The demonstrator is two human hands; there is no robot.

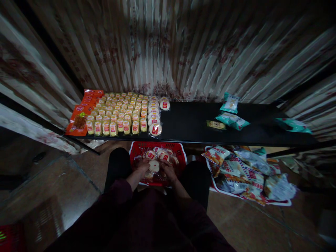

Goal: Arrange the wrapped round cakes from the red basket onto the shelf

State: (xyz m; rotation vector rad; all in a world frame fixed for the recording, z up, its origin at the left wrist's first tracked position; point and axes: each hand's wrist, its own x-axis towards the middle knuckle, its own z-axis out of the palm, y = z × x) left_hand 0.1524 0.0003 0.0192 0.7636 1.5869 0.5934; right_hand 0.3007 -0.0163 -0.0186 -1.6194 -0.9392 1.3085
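Both of my hands are down inside a red plastic basket between my knees. Clear-wrapped packs of round, pale crackers fill it, some with red labels. My left hand has its fingers at the left edge of a round cracker pack that lies face up and seems to grip it. My right hand is at the basket's right side, fingers curled over another cracker pack. The dim light blurs the fingertips. More such packs stand in a column on the black shelf above.
Rows of small yellow wrapped cakes and orange packets cover the shelf's left. Teal packets and one small wrapped cake lie on its right. A second basket of snack bags stands right. Pleated curtain hangs behind.
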